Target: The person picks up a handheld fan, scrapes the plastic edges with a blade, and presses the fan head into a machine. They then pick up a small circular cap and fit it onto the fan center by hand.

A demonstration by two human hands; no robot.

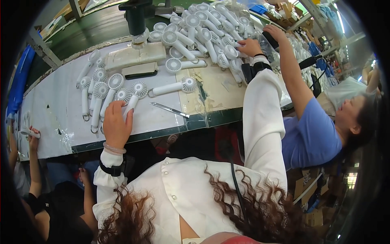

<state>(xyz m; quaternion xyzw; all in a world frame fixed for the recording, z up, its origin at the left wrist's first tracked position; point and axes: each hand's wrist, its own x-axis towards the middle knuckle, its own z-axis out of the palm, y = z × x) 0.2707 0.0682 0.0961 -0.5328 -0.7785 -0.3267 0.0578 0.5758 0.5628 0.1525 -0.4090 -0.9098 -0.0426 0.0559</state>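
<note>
My left hand (117, 127) is at the front of the table, its thumb and fingers closed about the handle of a white handheld fan (139, 90). Several similar fans with round grilles and wrist rings lie beside it, among them one fan (100, 90) just left of my fingers. My right hand (250, 48) reaches far out to the right edge of a large fan pile (195, 30). Its fingers are bent in against a fan (230, 52) there; the fingertips are partly hidden. A single fan (170, 88) lies crosswise between my hands.
A slim metal cutter (170, 110) lies near the table edge. Behind it sit a dark-based pad (140, 71) and a black machine head (136, 18). A co-worker in blue (310, 130) reaches in at right; another person's hand (34, 137) holds a fan at far left.
</note>
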